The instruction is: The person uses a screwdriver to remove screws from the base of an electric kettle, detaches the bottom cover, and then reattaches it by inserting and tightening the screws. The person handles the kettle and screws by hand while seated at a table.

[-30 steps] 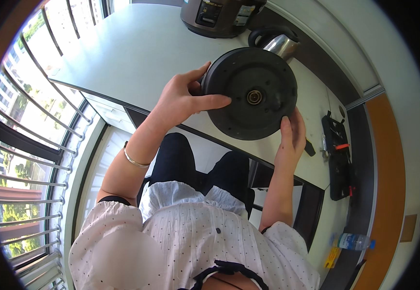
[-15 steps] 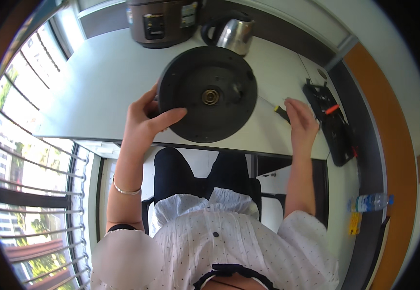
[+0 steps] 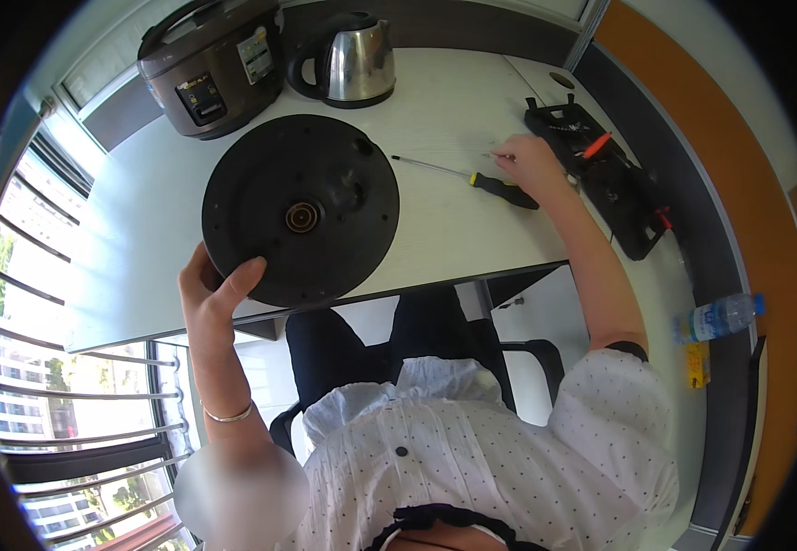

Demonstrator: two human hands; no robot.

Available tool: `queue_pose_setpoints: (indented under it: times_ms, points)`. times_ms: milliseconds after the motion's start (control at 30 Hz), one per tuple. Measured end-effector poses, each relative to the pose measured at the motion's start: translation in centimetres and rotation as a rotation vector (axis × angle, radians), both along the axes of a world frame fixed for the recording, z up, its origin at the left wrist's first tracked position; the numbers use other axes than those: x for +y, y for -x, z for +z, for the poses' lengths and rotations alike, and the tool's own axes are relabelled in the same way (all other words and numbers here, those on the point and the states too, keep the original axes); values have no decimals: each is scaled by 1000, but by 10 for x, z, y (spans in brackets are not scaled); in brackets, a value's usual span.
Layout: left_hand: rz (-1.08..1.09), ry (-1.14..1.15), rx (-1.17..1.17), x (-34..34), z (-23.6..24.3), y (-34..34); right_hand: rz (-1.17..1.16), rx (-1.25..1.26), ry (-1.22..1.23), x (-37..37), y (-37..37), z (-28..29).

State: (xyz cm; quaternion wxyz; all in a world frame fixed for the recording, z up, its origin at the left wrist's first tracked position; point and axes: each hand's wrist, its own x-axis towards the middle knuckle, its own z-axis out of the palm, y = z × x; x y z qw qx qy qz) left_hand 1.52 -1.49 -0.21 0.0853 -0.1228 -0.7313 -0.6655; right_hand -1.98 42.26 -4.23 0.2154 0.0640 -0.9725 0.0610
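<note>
My left hand grips the lower left rim of a round black kettle base, its thumb lying over the face. Brass-coloured rings sit in the middle of that face, and small holes are spread around it. Off to the right, my right hand is closed in a pinch above the table. A tiny pale tip shows at its fingers, too small to name. Just below that hand a screwdriver with a black and yellow handle lies on the table, its shaft pointing left.
A brown rice cooker and a steel kettle stand at the back of the white table. An open black tool case holding an orange-red handled tool lies on the right. Farther right is a water bottle.
The view has turned and shifted. My left hand has carried the kettle base left and lower in the picture. My right hand now reaches farther over the table, and the whole screwdriver shows.
</note>
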Motion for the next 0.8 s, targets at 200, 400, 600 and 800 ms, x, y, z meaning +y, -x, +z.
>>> queue_pose_setpoints:
  times_ms: [200,400,600,800]
  points:
    - [-88,-74,-65,2,7,-2,-158,-172,-214,-5,33,-7]
    - [-149,-131,-75,2,11,-4,-50,-105,-190,3,29,-16]
    - [-147,-99,-92,-2,3,-1,31,40,179,-15,20,7]
    - [-152,-118,-39,-3,-7,3,291,36,821,-119,-28,88]
